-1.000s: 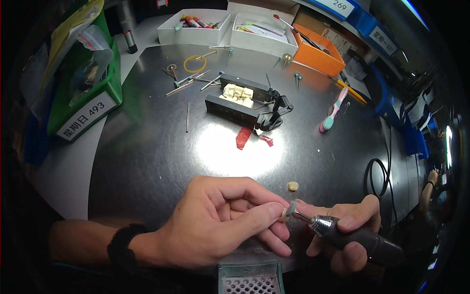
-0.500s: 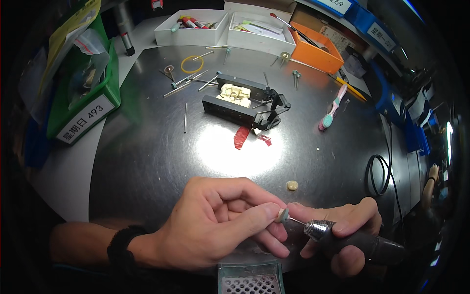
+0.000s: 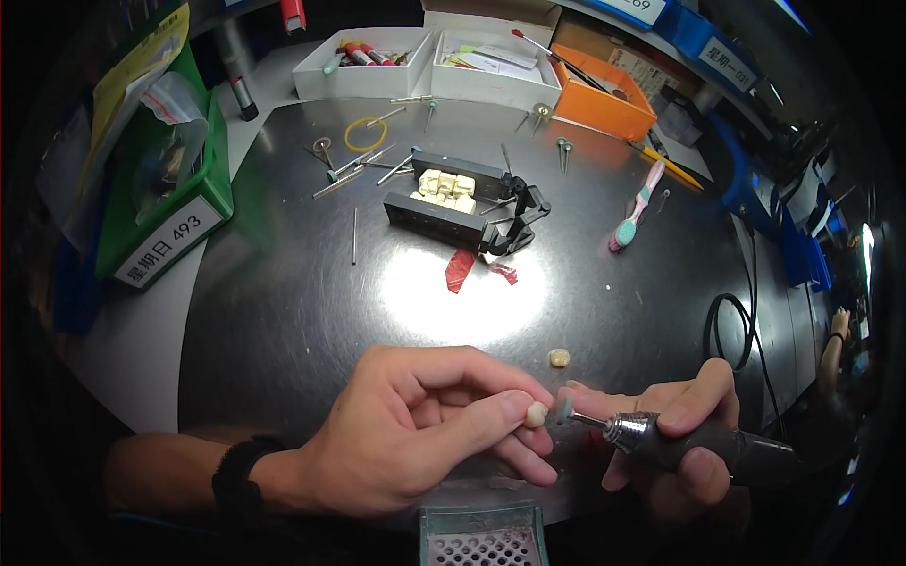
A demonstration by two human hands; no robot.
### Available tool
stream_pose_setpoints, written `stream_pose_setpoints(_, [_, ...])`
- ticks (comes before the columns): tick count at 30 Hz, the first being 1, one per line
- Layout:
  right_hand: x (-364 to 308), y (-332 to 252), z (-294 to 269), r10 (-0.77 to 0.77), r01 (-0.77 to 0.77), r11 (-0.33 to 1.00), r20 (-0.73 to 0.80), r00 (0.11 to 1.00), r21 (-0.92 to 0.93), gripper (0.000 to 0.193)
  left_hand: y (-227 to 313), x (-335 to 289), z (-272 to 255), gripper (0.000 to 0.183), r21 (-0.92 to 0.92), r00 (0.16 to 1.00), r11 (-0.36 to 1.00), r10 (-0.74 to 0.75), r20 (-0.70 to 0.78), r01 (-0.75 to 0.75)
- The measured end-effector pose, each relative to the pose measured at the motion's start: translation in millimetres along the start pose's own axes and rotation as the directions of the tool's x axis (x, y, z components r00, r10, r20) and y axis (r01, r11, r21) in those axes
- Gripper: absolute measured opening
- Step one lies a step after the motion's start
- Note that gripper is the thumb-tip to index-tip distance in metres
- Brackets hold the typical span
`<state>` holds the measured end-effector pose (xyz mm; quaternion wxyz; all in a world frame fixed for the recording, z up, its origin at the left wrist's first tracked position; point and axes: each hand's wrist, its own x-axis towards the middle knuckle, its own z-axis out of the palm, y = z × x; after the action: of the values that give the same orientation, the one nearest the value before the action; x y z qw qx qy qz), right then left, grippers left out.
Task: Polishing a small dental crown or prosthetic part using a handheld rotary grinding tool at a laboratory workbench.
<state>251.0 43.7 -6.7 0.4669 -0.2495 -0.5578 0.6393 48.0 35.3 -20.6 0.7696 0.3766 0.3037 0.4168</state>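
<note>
Between thumb and fingers my left hand (image 3: 415,429) pinches a small cream dental crown (image 3: 536,415). My right hand (image 3: 694,415) is wrapped round a dark rotary handpiece (image 3: 698,448) with a silver collar. From its shank a grey-green polishing wheel (image 3: 563,407) points at the crown, with a small gap between them; the wheel looks blurred. Just beyond my fingers a second crown (image 3: 560,358) lies on the dark metal bench top. Farther back rests a black articulator (image 3: 439,222) carrying cream tooth models (image 3: 445,189).
Loose burs and polishing points (image 3: 354,170), a yellow rubber band (image 3: 364,134) and red film pieces (image 3: 460,271) lie around the articulator. A toothbrush (image 3: 637,208) lies to the right. Green bin (image 3: 179,226), white boxes (image 3: 363,71) and orange box (image 3: 604,104) line the edges. A perforated grate (image 3: 481,542) sits nearest me.
My right hand has drawn the handpiece to the right, so the wheel has come away from the crown. The crown now shows more openly in my left fingers. The view has shifted slightly.
</note>
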Motion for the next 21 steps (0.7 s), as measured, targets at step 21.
stream_pose_setpoints(21, [3,4,10,-0.029,0.038,0.988,0.062,0.998,-0.148,0.018,-6,6,-4,0.015,0.669,0.875,0.605,0.462,0.146,-0.431])
